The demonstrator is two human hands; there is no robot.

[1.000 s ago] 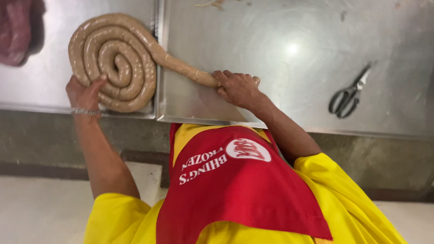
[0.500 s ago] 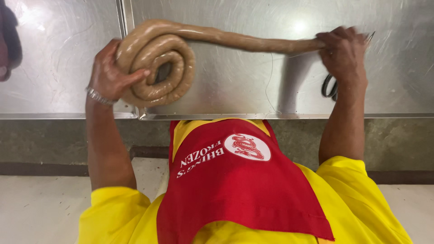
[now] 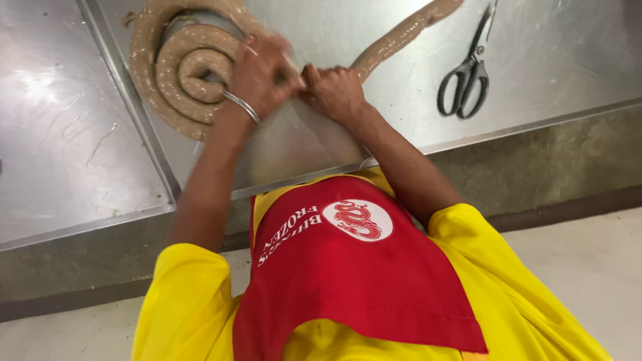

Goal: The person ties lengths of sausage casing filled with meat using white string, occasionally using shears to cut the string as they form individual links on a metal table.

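We see a long, soft, tan sausage rope [image 3: 175,70] coiled at the upper left. Our left hand [image 3: 264,73] and right hand [image 3: 334,90] squeeze it side by side; its tail [image 3: 401,37] runs up right, toward black scissors [image 3: 465,70].

The top of the sausage coil [image 3: 175,73] runs off the upper edge, and so does the far end of its loose strand. The left hand [image 3: 262,75] is motion-blurred and covers the coil's right side, so its grip cannot be told. The scissors' [image 3: 464,72] blade tips are cut off too.
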